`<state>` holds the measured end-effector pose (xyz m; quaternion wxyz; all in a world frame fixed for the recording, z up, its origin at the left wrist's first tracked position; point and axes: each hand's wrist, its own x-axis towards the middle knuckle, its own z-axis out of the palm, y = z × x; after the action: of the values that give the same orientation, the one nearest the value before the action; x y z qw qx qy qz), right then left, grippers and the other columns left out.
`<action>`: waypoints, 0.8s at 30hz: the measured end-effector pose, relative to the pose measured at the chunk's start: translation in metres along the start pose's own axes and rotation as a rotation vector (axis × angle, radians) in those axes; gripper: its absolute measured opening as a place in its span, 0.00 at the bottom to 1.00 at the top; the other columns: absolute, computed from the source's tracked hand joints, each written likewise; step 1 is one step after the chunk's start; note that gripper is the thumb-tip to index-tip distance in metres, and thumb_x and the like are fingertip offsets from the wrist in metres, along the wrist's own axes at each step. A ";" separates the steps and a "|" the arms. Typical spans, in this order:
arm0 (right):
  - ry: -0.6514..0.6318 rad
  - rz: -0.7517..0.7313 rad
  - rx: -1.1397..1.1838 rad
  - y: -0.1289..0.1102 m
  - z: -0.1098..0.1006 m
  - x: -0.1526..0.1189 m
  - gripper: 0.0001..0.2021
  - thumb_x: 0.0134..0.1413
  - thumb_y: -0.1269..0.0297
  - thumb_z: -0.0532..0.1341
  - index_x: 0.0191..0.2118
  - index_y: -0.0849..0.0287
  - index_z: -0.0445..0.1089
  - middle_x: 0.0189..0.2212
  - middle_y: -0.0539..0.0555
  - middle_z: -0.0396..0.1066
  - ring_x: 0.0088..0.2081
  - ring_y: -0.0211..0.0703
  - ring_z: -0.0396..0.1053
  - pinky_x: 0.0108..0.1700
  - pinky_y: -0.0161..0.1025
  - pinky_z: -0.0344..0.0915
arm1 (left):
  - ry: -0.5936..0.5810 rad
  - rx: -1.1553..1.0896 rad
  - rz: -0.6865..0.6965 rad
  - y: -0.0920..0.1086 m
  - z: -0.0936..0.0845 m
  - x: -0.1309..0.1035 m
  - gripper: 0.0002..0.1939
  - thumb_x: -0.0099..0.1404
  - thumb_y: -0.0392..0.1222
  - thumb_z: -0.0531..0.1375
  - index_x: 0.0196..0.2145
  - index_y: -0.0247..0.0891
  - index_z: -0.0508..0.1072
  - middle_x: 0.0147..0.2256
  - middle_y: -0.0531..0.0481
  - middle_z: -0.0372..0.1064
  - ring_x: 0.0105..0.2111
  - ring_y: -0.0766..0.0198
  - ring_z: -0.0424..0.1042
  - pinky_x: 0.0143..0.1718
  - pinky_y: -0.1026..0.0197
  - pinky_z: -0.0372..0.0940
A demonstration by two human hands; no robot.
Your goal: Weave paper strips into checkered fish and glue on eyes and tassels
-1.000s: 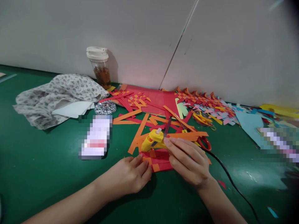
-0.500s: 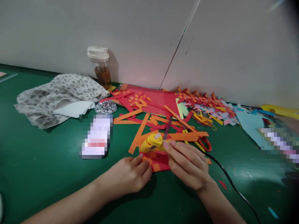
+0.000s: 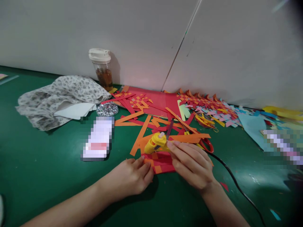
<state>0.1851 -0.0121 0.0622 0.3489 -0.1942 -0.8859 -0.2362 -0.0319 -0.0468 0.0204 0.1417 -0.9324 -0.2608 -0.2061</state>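
In my right hand (image 3: 193, 164) is a yellow glue gun (image 3: 155, 143), gripped by its handle, its body pointing left and a pale glue stick showing at the back end. A black cord runs from it to the lower right. Beneath the glue gun lies a woven red and orange paper piece (image 3: 163, 168), flat on the table. My left hand (image 3: 137, 176) pinches the left edge of this paper with curled fingers. The glue gun's nozzle is hard to make out, so I cannot tell whether it touches the paper.
Orange and red paper strips (image 3: 142, 135) and red-handled scissors (image 3: 207, 145) lie just behind my hands. A phone (image 3: 98, 138), a patterned cloth (image 3: 63, 94) and a lidded tea cup (image 3: 104, 74) are to the left. Woven fish-like pieces (image 3: 201, 102) lie along the wall.
My right hand has shifted slightly to the right with the glue gun. My left hand stays in place on the woven paper.
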 end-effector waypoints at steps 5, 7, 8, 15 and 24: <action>0.009 0.010 -0.005 -0.001 0.005 -0.004 0.09 0.51 0.79 0.61 0.25 0.58 0.69 0.43 0.56 0.77 0.48 0.45 0.72 0.48 0.41 0.70 | -0.009 -0.003 0.015 -0.001 -0.004 0.002 0.09 0.68 0.31 0.51 0.39 0.31 0.71 0.32 0.45 0.74 0.33 0.59 0.74 0.26 0.62 0.67; -0.004 0.087 -0.016 0.001 0.010 -0.006 0.09 0.48 0.79 0.63 0.26 0.58 0.68 0.43 0.57 0.76 0.47 0.47 0.72 0.46 0.43 0.70 | -0.025 -0.019 0.009 -0.003 -0.008 0.003 0.09 0.68 0.31 0.50 0.40 0.31 0.70 0.34 0.46 0.74 0.32 0.60 0.73 0.25 0.61 0.67; -0.014 0.161 -0.015 0.003 0.013 -0.007 0.09 0.47 0.78 0.64 0.26 0.57 0.67 0.44 0.57 0.76 0.45 0.48 0.72 0.46 0.44 0.69 | -0.036 -0.032 -0.002 -0.004 -0.009 0.004 0.10 0.68 0.31 0.50 0.42 0.31 0.70 0.34 0.46 0.74 0.32 0.60 0.73 0.25 0.61 0.67; -0.044 0.846 0.136 0.019 0.033 -0.022 0.17 0.45 0.66 0.66 0.21 0.54 0.54 0.33 0.56 0.75 0.43 0.53 0.73 0.41 0.48 0.67 | -0.077 -0.061 -0.217 -0.013 -0.007 -0.002 0.21 0.67 0.30 0.50 0.57 0.36 0.58 0.40 0.46 0.71 0.35 0.59 0.71 0.28 0.59 0.68; 0.065 1.235 0.297 0.022 0.036 -0.025 0.20 0.42 0.58 0.67 0.20 0.55 0.53 0.36 0.58 0.76 0.44 0.55 0.73 0.39 0.45 0.66 | 0.028 0.084 -0.161 -0.008 -0.010 0.001 0.23 0.64 0.24 0.45 0.57 0.26 0.58 0.26 0.51 0.71 0.19 0.67 0.67 0.19 0.63 0.60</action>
<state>0.1943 0.0215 0.0275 0.4708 -0.6114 -0.6230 0.1283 -0.0385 -0.0439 0.0303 0.1673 -0.8986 -0.3415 -0.2188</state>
